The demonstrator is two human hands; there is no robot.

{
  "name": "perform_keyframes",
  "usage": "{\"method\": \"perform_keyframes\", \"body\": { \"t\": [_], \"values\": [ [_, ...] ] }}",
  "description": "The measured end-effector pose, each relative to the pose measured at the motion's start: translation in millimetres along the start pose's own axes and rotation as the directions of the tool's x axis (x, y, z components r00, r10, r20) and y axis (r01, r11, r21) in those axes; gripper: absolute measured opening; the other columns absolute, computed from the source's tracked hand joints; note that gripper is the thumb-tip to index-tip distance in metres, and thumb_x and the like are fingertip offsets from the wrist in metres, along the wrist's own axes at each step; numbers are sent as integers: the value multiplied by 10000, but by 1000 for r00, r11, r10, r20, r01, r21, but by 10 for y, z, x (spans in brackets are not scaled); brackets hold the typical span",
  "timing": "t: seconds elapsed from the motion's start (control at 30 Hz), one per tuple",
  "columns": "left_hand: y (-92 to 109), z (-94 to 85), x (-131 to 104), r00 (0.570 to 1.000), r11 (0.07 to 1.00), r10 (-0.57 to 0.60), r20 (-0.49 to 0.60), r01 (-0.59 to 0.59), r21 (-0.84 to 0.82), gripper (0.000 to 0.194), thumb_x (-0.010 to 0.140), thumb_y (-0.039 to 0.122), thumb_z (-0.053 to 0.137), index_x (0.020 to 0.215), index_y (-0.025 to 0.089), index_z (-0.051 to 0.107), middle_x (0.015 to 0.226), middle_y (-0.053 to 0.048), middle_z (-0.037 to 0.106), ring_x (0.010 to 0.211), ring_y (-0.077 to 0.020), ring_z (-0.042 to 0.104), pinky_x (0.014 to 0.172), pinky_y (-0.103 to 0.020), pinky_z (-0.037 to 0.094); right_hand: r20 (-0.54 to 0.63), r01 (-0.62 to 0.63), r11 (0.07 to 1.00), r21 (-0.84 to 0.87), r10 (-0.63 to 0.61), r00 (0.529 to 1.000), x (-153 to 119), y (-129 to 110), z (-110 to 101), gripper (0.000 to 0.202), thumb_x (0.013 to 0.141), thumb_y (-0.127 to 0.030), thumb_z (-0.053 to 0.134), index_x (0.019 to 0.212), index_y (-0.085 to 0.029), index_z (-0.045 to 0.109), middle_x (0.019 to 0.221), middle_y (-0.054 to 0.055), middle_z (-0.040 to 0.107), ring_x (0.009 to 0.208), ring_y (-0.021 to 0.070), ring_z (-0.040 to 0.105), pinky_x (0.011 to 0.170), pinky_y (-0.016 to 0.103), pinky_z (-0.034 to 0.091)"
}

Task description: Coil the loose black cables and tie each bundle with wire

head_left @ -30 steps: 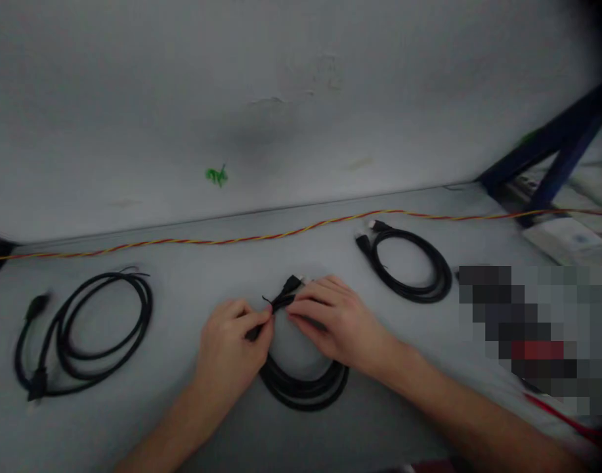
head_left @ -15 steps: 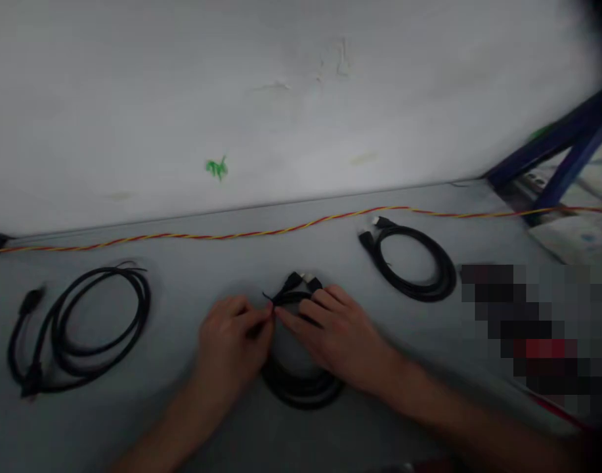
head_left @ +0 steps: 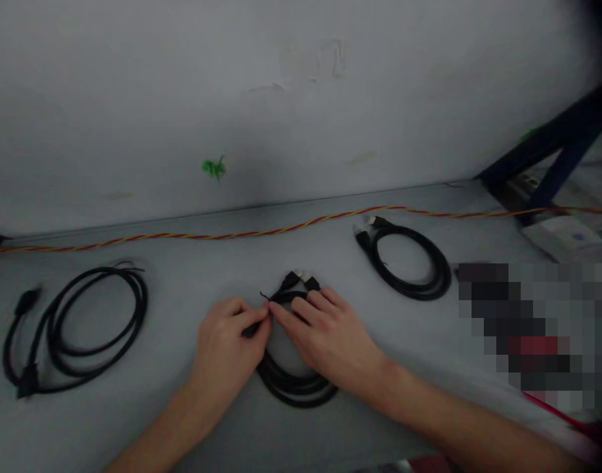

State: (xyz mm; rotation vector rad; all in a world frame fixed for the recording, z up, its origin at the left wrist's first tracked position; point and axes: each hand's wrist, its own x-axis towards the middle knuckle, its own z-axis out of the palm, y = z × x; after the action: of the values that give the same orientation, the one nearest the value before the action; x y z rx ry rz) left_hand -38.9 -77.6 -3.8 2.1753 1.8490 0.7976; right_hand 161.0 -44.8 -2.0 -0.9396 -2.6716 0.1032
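Note:
A coiled black cable (head_left: 301, 397) lies on the grey table in front of me, its two connectors (head_left: 301, 278) at the top of the coil. My left hand (head_left: 232, 338) is closed in a pinch at the coil's upper left, where a thin black twist tie (head_left: 264, 295) sticks up from the cable. The index fingertip of my right hand (head_left: 333, 338) meets the left fingertips at that tie. Its other fingers curl over the coil's right side. What lies right between the fingertips is mostly hidden.
A larger loose cable coil (head_left: 143, 309) lies to the left, and a tied coil (head_left: 441, 279) to the right. A red and yellow twisted wire (head_left: 241, 234) crosses the table before the white wall (head_left: 148, 112). Blue metal bars (head_left: 551, 144) stand at right.
Both hands stay at the twist tie with only tiny finger movement. The whole view has shifted slightly; the cables lie as before.

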Motion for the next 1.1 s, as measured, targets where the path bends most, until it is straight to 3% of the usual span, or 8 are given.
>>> {"method": "perform_keyframes", "body": {
  "t": [0.17,0.4,0.5,0.57,0.67,0.73,0.87,1.1],
  "values": [
    [8,-12,-23,999,997,-46,-21,44,-60,183,913,245,661,778,231,784,687,4,693,650,-151,653,617,-267,483,4,-36,999,12,36,999,26,-24,13,393,990,-159,636,1382,-180,618,992,55,682,893,246,556,855,417,407],
    [51,-58,-27,959,957,-279,45,282,-69,350,857,360,716,621,224,496,694,22,731,616,-159,671,611,-279,486,47,-46,999,8,45,998,16,-52,11,440,1001,-171,623,1438,-166,571,1039,69,692,943,259,560,884,423,409],
    [-9,-119,47,963,959,-248,111,260,-114,244,865,372,714,720,228,582,675,28,706,598,-157,658,598,-278,491,42,-51,999,2,51,998,17,-56,16,443,1000,-172,624,1439,-167,573,1040,69,698,962,266,561,921,428,400],
    [-91,-157,119,974,968,-173,150,196,-159,161,901,369,688,982,229,687,750,13,726,663,-172,676,648,-295,525,35,-51,999,6,51,998,23,-53,17,427,994,-174,633,1419,-162,590,1028,66,700,959,266,564,929,426,397],
    [-227,-185,219,995,997,-15,104,23,-73,341,953,320,632,1282,242,677,1000,-58,740,935,-235,675,875,-402,547,34,-54,998,14,54,998,32,-48,14,420,991,-167,633,1410,-167,595,1026,67,701,963,263,569,938,422,392],
    [-288,-189,265,995,998,59,82,-60,18,280,959,293,622,1214,262,735,1145,-92,696,1088,-278,613,974,-470,512,33,-61,998,18,60,998,33,-47,15,412,992,-163,629,1402,-174,601,1019,71,703,957,261,572,936,421,392],
    [-316,-188,324,989,995,89,121,-93,24,154,952,302,647,1015,273,785,1334,-92,613,1241,-318,515,1057,-533,464,29,-56,998,28,55,998,28,-44,29,428,982,-159,632,1409,-167,599,1014,77,706,951,265,576,917,425,401],
    [-269,-121,378,990,996,22,140,-9,-92,138,950,271,631,882,226,742,1248,-99,641,1231,-306,524,1080,-567,434,39,-64,997,51,63,997,38,-38,17,433,983,-160,622,1415,-158,591,1054,93,713,988,269,587,933,431,422]
  ]
}}
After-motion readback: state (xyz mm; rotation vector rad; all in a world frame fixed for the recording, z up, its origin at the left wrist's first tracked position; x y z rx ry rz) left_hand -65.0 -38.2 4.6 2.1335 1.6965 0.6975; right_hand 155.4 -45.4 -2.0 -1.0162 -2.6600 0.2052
